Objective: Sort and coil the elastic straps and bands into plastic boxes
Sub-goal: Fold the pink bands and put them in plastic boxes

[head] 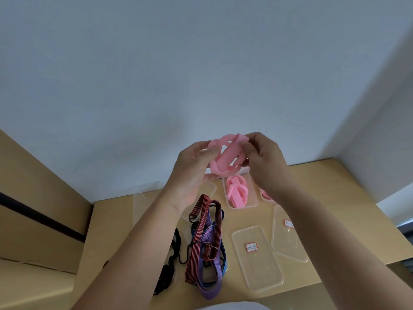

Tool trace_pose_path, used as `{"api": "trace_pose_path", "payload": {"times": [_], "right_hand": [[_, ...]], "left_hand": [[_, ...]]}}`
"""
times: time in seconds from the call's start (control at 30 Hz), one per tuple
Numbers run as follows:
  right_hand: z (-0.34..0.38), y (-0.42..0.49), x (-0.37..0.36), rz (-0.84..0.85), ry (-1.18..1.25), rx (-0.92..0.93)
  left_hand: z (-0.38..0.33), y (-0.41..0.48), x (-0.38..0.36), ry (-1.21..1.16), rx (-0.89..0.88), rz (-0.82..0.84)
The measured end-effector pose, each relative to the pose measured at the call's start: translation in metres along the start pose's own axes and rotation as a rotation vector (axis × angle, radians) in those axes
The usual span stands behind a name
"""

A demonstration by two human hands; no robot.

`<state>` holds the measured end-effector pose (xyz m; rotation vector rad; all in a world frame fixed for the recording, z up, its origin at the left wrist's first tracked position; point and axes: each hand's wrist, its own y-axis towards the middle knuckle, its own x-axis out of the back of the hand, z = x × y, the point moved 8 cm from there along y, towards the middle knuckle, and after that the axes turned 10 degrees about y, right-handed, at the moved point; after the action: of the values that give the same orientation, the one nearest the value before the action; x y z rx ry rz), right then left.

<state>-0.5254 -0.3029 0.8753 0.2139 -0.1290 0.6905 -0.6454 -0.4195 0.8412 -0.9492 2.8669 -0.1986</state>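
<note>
From the head camera, both hands are raised above the wooden counter [120, 229] with a pink band [225, 158] looped between them. The left hand [192, 168] curls its fingers [202, 149] round the band's left side, and the right hand [267, 162] pinches the band's upper right edge with its fingers [253, 142]. Below them, toward the wall, a clear plastic box [253, 204] holds another coiled pink band [237, 192]. A second box [264, 195] just to its right, with something pink inside, is mostly hidden by the right wrist. Two clear lids with small labels [257, 265] lie on the counter's right side. A pile of red-striped, purple and blue straps [204, 245] lies in the middle, with a black strap [169, 267] beside it on the left.
</note>
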Motion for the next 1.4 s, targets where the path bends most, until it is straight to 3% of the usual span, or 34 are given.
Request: {"api": "trace_pose_path", "payload": {"times": [0.23,0.53,0.7,0.87,1.03,1.23,1.4], "right_hand": [[-0.030,0.003,0.000,-0.039,0.299,-0.241],[-0.053,-0.004,-0.004,-0.069,0.549,-0.480],[-0.061,-0.007,-0.005,-0.052,0.634,-0.527],[-0.081,-0.012,-0.004,0.025,0.710,-0.594],[-0.119,-0.027,-0.001,0.066,0.799,-0.718],[-0.172,-0.042,0.010,0.040,0.636,-0.758],[-0.217,-0.032,0.018,-0.008,0.464,-0.794]], "left_hand": [[0.006,0.003,-0.008,-0.155,-0.039,0.120],[0.015,0.008,-0.004,-0.071,-0.025,0.209],[0.017,0.011,0.001,-0.044,0.001,0.139],[0.024,0.020,0.005,0.074,0.041,0.093],[0.045,0.040,-0.004,0.298,0.102,0.153],[0.079,0.078,-0.030,0.683,0.130,0.268],[0.118,0.118,-0.050,0.785,0.201,0.247]]}}
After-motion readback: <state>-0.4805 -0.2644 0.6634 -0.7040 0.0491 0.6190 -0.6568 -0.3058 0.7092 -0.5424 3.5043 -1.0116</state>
